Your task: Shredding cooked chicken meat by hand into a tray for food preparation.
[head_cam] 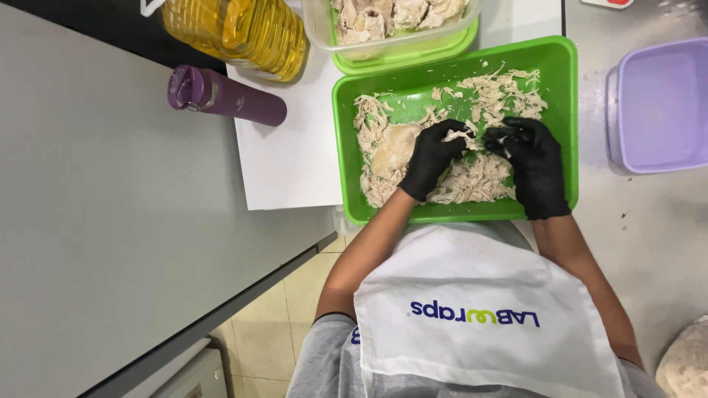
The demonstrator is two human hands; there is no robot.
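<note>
Head view: looks straight down on a grey worktop with a green tray as the landmark; both of the person's forearms reach up into it from the bottom edge.
Left hand: in a black glove, over the middle of the green tray, wrist bent inward, fingers curled and pinched on a strand of shredded chicken.
Right hand: also black-gloved, over the right half of the green tray, fingertips drawn together and pinching the same pale strand just beside the left hand's fingertips.
Shredded chicken: spread across the floor of the green tray, thickest along its near and left sides, thinner toward the far right corner.
Whole chicken piece: pale, unshredded, lying in the left part of the green tray, touching the left hand's palm side.
Clear container: just beyond the far edge of the green tray, set on a green lid, filled with more cooked chicken pieces.
Oil bottle: yellow, beyond and to the left of the green tray.
Purple flask: lying on its side, left of the green tray.
Lilac container: right of the green tray, well apart from the hands.
White apron: below the green tray, over the person's front.
</note>
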